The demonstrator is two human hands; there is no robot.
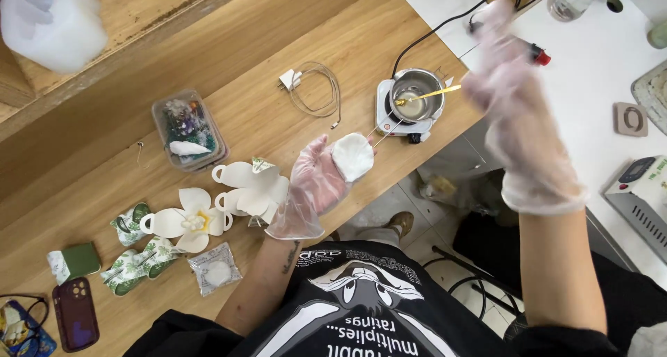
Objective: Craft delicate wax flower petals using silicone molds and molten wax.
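My left hand (316,183) cups a white petal mold (352,156) over the table edge. My right hand (511,100), blurry, seems to pinch the gold spoon (427,95) in the melting pot (415,96). Hot wax could drip on my glove if I tilt it.

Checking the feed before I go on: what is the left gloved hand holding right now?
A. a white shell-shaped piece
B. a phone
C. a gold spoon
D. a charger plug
A: the left hand holds a white shell-shaped piece at its fingertips over the table edge, while the gold spoon reaches from the right hand into the small metal pot.
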